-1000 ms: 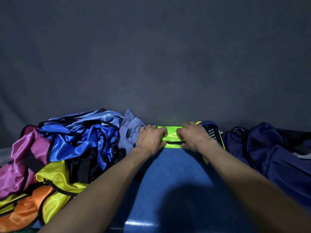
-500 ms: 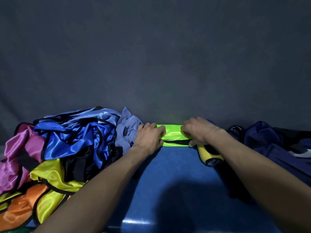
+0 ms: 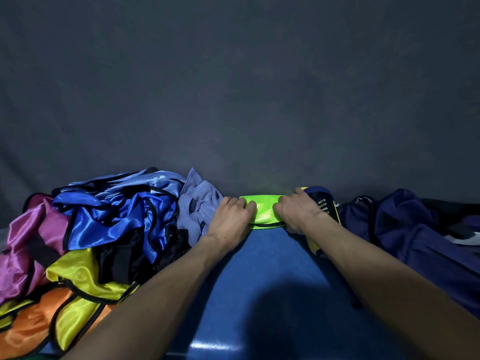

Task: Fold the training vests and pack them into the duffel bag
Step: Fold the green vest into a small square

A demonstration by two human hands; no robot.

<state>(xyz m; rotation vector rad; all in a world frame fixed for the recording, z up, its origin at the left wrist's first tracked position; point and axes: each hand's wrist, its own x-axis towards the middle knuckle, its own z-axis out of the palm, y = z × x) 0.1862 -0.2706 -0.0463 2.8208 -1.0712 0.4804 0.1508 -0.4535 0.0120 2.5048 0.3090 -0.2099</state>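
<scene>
Both hands shifted little; right hand (image 3: 298, 213) now nearer ball (image 3: 323, 203). Left hand (image 3: 231, 216) and right each grasp an end of folded green vest (image 3: 265, 211) on blue table (image 3: 259, 268). Vest pile (image 3: 104, 229) left, duffel (image 3: 415, 229) right.

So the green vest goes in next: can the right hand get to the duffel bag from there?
Probably yes: the duffel bag lies just right of the right hand, nothing between.

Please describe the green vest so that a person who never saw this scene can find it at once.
Look along the far edge of the blue table, between the vest pile and the navy duffel bag. The green vest lies there as a narrow folded strip, gripped by the left hand and right hand. It alone is neon green and folded.
</scene>
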